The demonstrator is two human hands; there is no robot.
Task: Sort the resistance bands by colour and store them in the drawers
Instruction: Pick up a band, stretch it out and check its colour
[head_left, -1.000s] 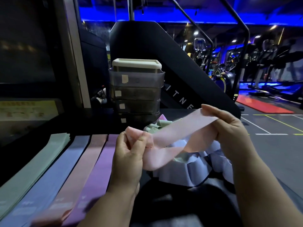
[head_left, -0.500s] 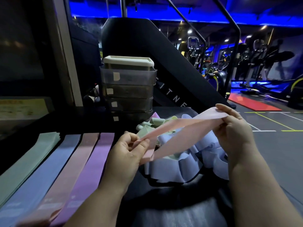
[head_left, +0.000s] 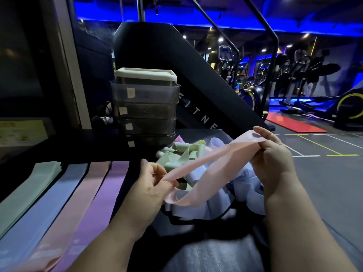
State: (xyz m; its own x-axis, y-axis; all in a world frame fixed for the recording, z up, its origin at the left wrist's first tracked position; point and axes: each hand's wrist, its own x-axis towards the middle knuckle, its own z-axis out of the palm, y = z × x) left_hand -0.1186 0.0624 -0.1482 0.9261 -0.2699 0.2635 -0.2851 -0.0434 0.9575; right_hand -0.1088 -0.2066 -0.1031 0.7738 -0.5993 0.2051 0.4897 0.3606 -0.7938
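Head view: left hand (head_left: 151, 185) and right hand (head_left: 273, 160) each pinch one end of the pink band (head_left: 206, 163), held in front of the drawers (head_left: 145, 110), above the unsorted pile (head_left: 186, 154). Its twisted slack could snag loose loops and drag them along.

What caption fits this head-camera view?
Left hand and right hand hold a pale pink elastic resistance band above a tangled band pile, beside flat colour-sorted stacks and a translucent drawer tower.

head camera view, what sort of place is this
Most likely a gym: exercise bikes stand in the background, a red mat lies on the floor, and resistance bands are laid out in front, one pink band held up.
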